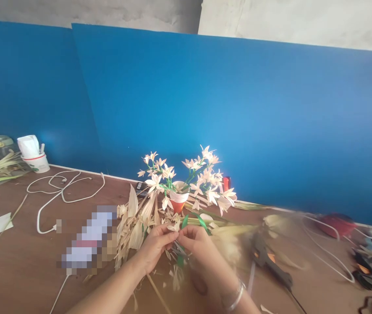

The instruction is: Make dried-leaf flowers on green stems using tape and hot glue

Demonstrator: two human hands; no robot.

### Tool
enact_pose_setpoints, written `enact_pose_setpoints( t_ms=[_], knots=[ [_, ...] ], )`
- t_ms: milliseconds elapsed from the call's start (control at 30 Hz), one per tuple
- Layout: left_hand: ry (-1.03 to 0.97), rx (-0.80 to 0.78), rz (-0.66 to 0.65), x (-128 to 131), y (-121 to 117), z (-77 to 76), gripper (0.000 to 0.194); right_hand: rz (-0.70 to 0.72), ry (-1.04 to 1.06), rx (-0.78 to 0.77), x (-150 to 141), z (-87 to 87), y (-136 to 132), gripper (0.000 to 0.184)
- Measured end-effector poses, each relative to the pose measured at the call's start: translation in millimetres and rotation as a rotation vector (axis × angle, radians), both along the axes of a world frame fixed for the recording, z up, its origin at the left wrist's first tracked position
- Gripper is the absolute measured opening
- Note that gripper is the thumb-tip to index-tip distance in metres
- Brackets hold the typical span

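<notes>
Blue boards (238, 113) lean against a grey wall (271, 19) (rough plaster) behind a brown table (18, 261), daylight even.

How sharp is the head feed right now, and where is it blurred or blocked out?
Head view: the cream paper flowers in the red-and-white cup are fairly sharp; the right side smears with motion blur around the black glue gun and the red object; a pixelated block masks something on the brown table; left hand and right hand are soft; lighting is even, with a pale sheen on the blue backboard.
</notes>
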State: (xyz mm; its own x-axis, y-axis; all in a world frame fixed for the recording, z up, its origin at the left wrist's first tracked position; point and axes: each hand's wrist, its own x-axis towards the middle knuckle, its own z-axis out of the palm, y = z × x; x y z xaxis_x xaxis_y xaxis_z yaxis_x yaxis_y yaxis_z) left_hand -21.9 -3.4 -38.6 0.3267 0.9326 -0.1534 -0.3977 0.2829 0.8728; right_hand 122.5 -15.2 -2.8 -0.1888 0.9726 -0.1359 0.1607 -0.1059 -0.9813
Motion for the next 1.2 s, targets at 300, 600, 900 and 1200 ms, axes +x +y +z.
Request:
enact_pose_setpoints(
  t_ms=[300, 600, 900, 1200],
  knots=[
    [-0.046, 0.053, 0.227, -5, 10, -1.2, 0.019, 0.055, -0.780, 0.274, -10, -22.2, -2, 0.019],
    [-0.049, 0.095, 0.228, -6, 11, -0.2, 0.021, 0.021, -1.074, 0.424, -29, -38.7, -11, 0.017],
    [-0.050, 0.080, 0.254, -7, 10, 1.2, 0.022, 0.023, -1.125, 0.482, -26, -48.5, 0, 0.021],
    [-0.259, -0.056, 0.229, -9, 11, 6.5, 0.018, 0.007, -1.182, 0.378, -14, -12.4, -8, 0.028]
  ],
)
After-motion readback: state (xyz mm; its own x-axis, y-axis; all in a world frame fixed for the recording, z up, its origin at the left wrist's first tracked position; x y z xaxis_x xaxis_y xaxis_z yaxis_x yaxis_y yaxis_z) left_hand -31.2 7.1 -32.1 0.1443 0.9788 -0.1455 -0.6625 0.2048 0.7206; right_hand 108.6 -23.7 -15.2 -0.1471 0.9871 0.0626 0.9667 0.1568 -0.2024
